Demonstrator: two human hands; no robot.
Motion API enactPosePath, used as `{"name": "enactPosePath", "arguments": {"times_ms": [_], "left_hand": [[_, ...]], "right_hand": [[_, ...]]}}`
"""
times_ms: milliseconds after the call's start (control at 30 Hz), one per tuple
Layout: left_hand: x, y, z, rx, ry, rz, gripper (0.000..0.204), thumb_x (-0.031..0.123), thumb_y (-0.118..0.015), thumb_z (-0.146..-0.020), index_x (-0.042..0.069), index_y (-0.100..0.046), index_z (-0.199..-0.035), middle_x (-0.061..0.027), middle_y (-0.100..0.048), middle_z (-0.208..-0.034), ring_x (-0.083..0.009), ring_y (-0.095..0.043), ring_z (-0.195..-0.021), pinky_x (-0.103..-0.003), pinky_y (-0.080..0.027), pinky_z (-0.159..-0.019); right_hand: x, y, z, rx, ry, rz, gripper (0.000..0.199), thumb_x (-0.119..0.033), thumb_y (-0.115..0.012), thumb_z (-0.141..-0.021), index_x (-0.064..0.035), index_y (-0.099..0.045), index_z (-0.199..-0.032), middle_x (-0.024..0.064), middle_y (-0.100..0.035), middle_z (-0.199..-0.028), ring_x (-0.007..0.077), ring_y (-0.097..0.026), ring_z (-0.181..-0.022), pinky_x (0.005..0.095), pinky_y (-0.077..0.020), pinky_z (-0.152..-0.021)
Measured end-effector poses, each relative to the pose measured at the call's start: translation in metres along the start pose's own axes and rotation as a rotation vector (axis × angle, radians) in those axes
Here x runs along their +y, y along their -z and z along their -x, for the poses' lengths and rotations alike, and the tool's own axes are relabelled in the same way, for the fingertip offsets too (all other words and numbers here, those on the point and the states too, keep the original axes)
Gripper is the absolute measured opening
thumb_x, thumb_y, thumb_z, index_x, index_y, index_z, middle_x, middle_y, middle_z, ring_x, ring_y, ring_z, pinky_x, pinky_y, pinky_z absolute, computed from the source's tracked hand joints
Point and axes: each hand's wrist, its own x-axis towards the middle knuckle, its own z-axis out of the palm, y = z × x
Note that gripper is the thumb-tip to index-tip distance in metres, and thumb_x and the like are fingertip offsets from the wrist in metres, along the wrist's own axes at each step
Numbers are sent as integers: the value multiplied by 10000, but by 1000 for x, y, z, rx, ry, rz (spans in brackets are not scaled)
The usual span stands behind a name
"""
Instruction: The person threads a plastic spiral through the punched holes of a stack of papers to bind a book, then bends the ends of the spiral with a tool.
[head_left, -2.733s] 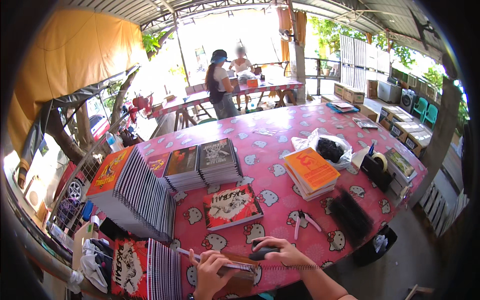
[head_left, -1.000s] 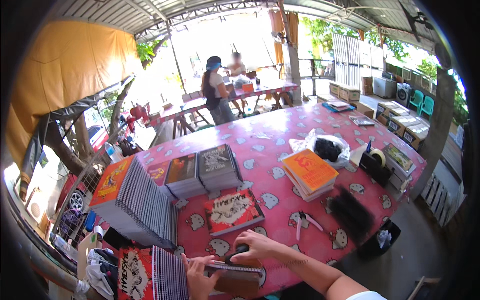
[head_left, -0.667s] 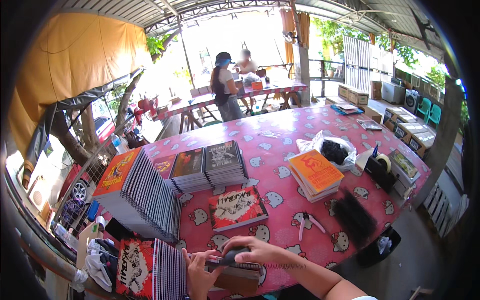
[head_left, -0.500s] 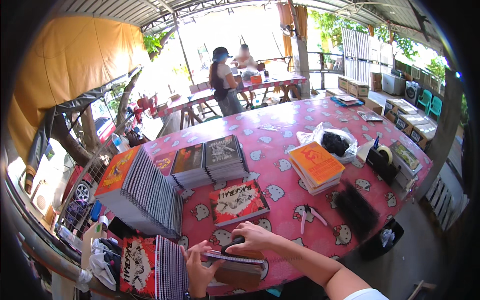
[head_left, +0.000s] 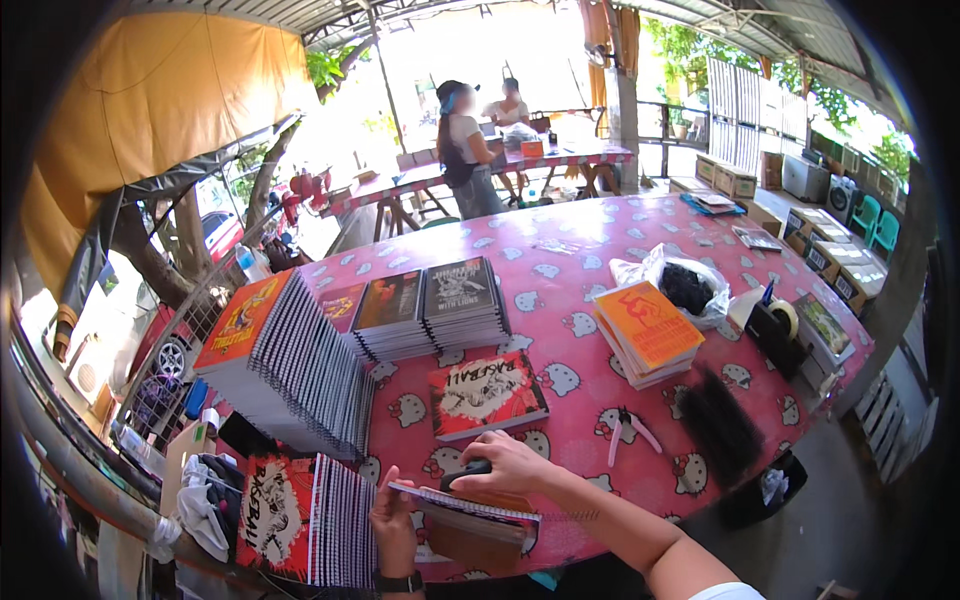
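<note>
Head camera: the left hand (head_left: pixel 392 512) holds the left end of a book (head_left: pixel 490 515) near the table's front edge, and the right hand (head_left: pixel 505 463) is curled around a dark tool (head_left: pixel 472 473) by its top edge. The coil (head_left: pixel 562 517) seems mostly in, but a loose bit pokes out on the right, so this one looks not quite done; the tall stack (head_left: pixel 310 370) and red stack (head_left: pixel 342 525) already have coils. The shiny pink table (head_left: pixel 520 335) with cat faces also has pliers (head_left: pixel 614 446), and two people (head_left: pixel 465 140) are behind it under a roof.
</note>
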Motion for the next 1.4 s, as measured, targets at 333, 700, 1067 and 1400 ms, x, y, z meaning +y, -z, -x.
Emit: {"name": "enactPosePath", "arguments": {"times_ms": [333,700,1067,1400], "left_hand": [[-13,6,-1,-21,-84,127,391,32,-571,-872,15,-500,-1256,-51,-609,-963,-130,-571,-898,-253,-456,-802],[-18,8,-2,27,-315,-394,283,19,-570,-870,23,-608,-1150,-28,-609,-978,-70,-536,-817,-183,-415,-666],[-10,-6,-2,-8,-87,110,301,-4,-570,-863,30,-611,-1160,22,-586,-951,-46,-496,-829,-173,-388,-713],[39,-24,-4,-203,-147,-156,238,-10,-613,-823,33,-670,-1050,-7,-621,-906,-60,-547,-818,-188,-421,-693]], "right_hand": [[-21,-10,1,-202,185,-753,532,-500,-628,-782,-65,-586,-1086,141,-532,-1091,279,-460,-1125,368,-364,-961],[-7,-19,-30,-138,43,-105,527,-484,-593,-822,-31,-555,-1089,112,-551,-1015,252,-523,-1007,363,-395,-902],[-25,-17,-24,-277,181,-842,534,-524,-605,-791,-63,-581,-1059,157,-543,-1029,275,-500,-1002,368,-390,-881],[61,-8,59,161,-84,420,497,-436,-703,-732,-93,-570,-1066,162,-515,-1165,356,-427,-1140,430,-346,-973]]}}
